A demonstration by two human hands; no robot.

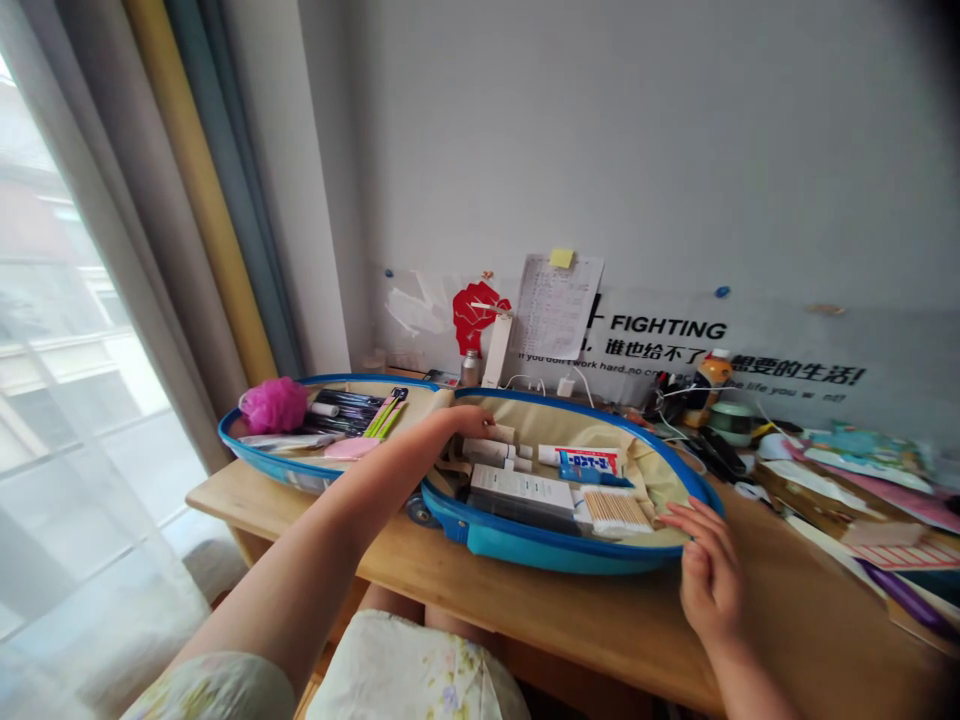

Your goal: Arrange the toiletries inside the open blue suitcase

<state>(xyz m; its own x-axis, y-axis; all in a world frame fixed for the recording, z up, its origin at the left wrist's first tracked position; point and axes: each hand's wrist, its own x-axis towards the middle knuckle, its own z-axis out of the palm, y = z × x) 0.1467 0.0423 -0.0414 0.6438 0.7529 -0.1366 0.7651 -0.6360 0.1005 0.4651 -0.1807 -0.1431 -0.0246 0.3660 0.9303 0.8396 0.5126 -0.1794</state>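
Observation:
A blue oval suitcase [577, 562] lies spread open on the wooden desk. My left hand [472, 422] reaches into its right half, fingers closed at a pale piece by the back lining; what they grip is unclear. Just below lie a white tube [487, 450], a white box [521, 487], a toothpaste box [600, 460], a blue tube [596, 474] and a pack of cotton swabs [616, 510]. At the front right rim rests my right hand [709, 565], fingers stretched over the edge, holding nothing.
The suitcase's left half holds a pink bath puff [274, 404], green-handled toothbrushes [386, 413] and dark slim packs [349, 410]. A white desk lamp [496, 350] stands behind. Bottles, cables and papers crowd the desk's right side, with a purple object [904, 597]. Curtains hang left.

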